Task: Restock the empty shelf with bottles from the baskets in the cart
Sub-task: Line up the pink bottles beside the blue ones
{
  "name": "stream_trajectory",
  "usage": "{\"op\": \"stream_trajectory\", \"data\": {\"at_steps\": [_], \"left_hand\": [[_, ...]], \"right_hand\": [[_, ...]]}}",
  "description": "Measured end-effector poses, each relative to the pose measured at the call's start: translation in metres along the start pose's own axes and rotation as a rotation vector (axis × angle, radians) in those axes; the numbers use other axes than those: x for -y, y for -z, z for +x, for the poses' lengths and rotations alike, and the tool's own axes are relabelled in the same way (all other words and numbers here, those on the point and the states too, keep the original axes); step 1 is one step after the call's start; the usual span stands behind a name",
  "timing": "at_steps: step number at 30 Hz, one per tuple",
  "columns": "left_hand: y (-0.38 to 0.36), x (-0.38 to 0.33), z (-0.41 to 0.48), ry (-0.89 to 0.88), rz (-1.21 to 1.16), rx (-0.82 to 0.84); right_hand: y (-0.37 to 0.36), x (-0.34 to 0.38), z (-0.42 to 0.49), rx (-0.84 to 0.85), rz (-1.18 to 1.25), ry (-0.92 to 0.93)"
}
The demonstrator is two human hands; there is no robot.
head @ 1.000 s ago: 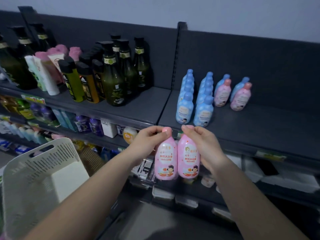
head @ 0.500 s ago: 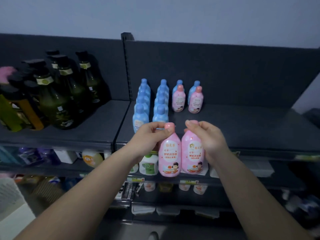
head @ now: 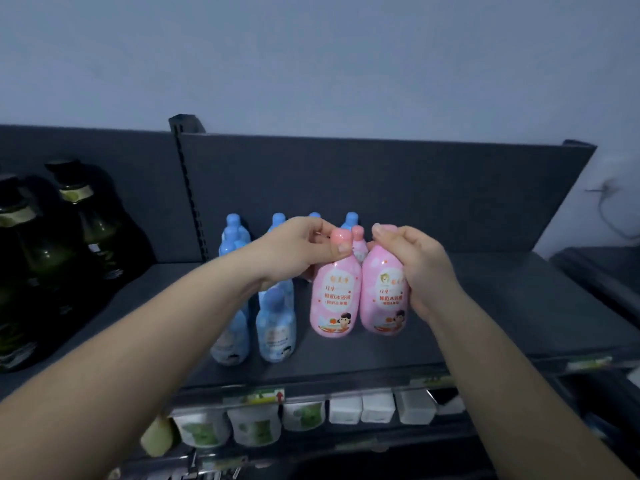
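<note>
Now the two pink bottles (head: 334, 299) are side by side over the dark shelf (head: 502, 306), just right of the blue bottles (head: 275, 327), probably to continue those rows. The left hand (head: 298, 249) pinches one cap with closed fingers; the right hand (head: 412, 261) wraps around the neck of the other. If their bases already touch the shelf, I cannot tell. Behind the hands, more pink and blue bottles are mostly hidden, and the green bottles (head: 86, 220) are dim and cut off.

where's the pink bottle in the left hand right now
In the head view it's centre frame: the left pink bottle, gripped at the cap by the left hand, between the blue bottles and the right hand's pink bottle.
</note>
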State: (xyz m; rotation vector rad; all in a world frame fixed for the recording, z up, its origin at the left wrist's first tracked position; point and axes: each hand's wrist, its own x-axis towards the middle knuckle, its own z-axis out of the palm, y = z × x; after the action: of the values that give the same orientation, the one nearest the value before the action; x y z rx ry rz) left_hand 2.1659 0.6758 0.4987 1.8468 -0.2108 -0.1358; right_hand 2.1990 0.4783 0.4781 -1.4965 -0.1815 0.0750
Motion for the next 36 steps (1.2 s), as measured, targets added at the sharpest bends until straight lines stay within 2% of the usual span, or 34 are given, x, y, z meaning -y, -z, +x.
{"op": "stream_trajectory", "data": {"at_steps": [5, 11, 14, 18, 23, 28, 36], "left_hand": [[0.018, 0.004, 0.044, 0.07, 0.104, 0.138], [0.024, 0.027, 0.084, 0.065, 0.59, 0.059], [0.024, 0.037, 0.098, 0.073, 0.73, 0.037], [0.015, 0.044, 0.109, 0.09, 0.913, -0.015], [0.009, 0.048, 0.114, 0.13, 1.062, -0.054], [0.013, 0.051, 0.11, 0.171, 1.036, -0.067], [0.017, 0.047, 0.107, 0.169, 1.141, -0.073]], "right_hand": [[-0.001, -0.014, 0.035, -0.061, -0.129, 0.028], [0.011, -0.042, 0.068, -0.012, -0.537, 0.188], [0.02, -0.059, 0.084, 0.068, -0.656, 0.179], [0.021, -0.073, 0.1, 0.158, -0.717, 0.146], [0.032, -0.083, 0.107, 0.192, -0.76, 0.176], [0.034, -0.088, 0.105, 0.2, -0.749, 0.222], [0.032, -0.088, 0.114, 0.215, -0.726, 0.254]]}}
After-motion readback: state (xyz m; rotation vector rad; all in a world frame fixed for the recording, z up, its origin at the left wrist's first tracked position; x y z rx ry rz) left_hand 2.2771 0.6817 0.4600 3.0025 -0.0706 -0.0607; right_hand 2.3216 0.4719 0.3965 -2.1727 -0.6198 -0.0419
